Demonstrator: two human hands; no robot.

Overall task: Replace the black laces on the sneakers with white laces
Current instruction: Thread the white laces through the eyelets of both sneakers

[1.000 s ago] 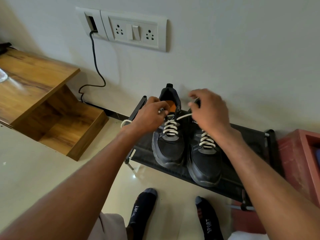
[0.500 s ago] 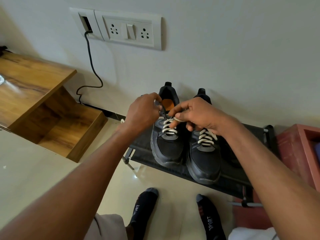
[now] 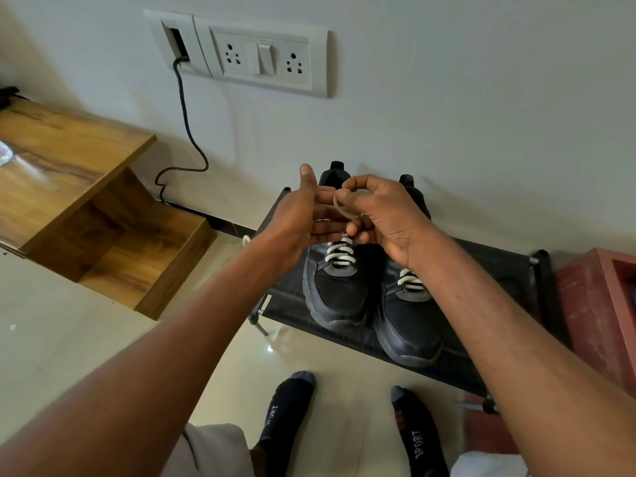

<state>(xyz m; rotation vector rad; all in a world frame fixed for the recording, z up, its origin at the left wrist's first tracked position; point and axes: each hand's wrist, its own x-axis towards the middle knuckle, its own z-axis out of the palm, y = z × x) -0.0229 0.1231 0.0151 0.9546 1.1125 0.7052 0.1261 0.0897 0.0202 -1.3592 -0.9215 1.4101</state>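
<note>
Tying off the white lace (image 3: 344,204) above the left sneaker (image 3: 339,290) on the black rack (image 3: 495,266): right hand (image 3: 382,215) fingers pinch a loop, left hand (image 3: 303,215) fingers extended against it; judged final step, next move needs the loop drawn through and cinched

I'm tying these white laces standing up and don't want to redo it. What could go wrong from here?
1. The loop is held only by the right hand's fingertips while the left hand looks open; it may slip loose before the knot closes.
2. The sneakers sit unheld on a narrow rack; a hard pull upward might tip or drag the left one.
</note>
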